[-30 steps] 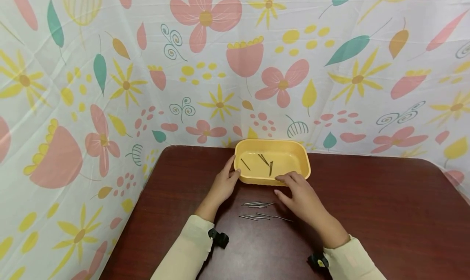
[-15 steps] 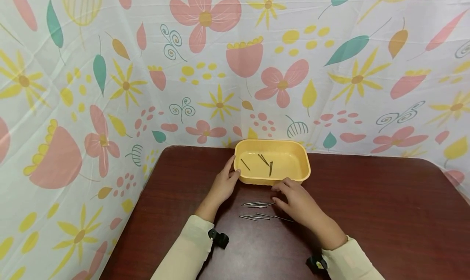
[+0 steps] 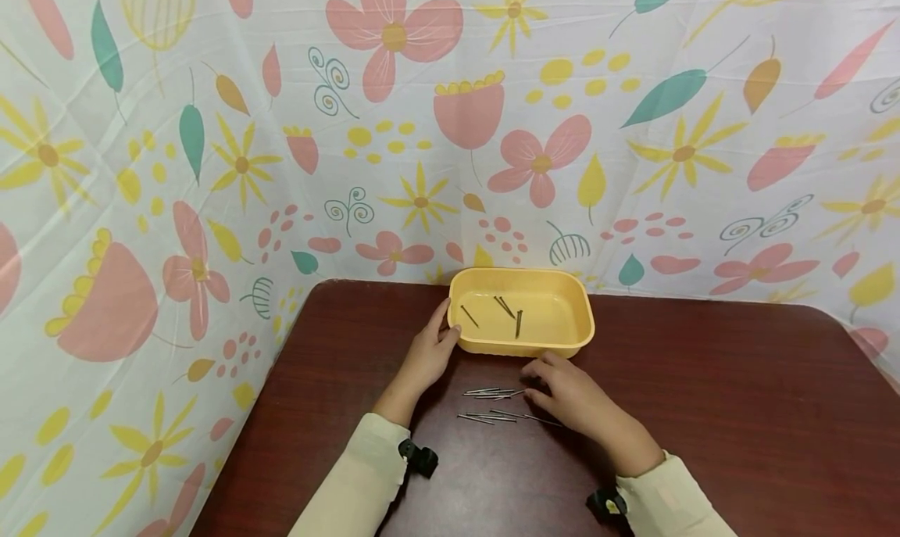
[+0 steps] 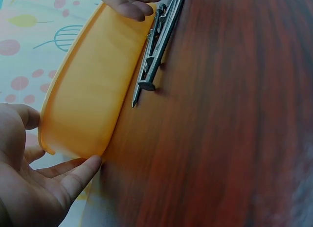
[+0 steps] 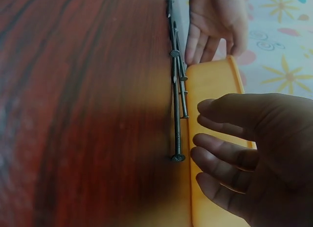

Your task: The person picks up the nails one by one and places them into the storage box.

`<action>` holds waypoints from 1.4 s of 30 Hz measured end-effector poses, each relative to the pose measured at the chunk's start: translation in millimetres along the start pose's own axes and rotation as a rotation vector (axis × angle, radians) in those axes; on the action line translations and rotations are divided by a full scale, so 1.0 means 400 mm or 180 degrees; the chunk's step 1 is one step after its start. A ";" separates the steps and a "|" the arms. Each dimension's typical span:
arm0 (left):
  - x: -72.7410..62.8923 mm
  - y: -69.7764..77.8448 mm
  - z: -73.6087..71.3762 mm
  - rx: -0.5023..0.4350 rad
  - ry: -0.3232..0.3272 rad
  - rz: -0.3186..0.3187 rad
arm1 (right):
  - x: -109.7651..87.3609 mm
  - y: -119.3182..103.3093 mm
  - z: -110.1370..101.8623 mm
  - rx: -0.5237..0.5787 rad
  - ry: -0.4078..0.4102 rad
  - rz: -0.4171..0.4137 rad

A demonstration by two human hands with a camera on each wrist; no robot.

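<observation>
At its left end, the yellow plastic tray [image 3: 555,314] is held by my left hand [image 3: 430,357]. In the left wrist view, that hand's thumb is at the tray's rim and its fingertips are low at the end wall. Several nails [image 3: 505,306] lie inside the tray. More silver nails [image 3: 488,392] lie in two loose rows on the table before it. My right hand [image 3: 573,396] hovers at the right end of these rows, its fingers bent and apart. Nothing shows between them in the right wrist view, where a nail's head [image 5: 178,158] is close to the fingertips.
The dark red-brown wooden table [image 3: 703,381] reaches back to a white cloth [image 3: 612,21] printed with flowers. The tray stands right by that cloth. Black straps [image 3: 419,457] are worn at both sleeve cuffs.
My right hand has drawn back from the tray's front rim toward the nails on the table, its fingers closer to them. My left hand and the tray have stayed put.
</observation>
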State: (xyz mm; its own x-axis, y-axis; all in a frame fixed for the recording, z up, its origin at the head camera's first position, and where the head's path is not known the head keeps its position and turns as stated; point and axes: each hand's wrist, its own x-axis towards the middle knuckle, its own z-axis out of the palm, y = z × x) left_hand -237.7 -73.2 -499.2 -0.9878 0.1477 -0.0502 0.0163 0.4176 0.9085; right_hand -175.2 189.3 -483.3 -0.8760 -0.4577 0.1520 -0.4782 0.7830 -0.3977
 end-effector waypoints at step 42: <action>0.002 -0.002 0.000 -0.0015 0.0013 -0.0004 | 0.007 0.014 -0.006 0.0108 -0.0321 0.0059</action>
State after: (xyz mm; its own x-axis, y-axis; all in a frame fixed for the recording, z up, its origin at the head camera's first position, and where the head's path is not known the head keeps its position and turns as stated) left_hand -238.3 -73.5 -500.2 -0.9884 0.1437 -0.0498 0.0143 0.4135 0.9104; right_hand -180.6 193.4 -482.8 -0.8730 -0.4848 0.0532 -0.4581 0.7777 -0.4304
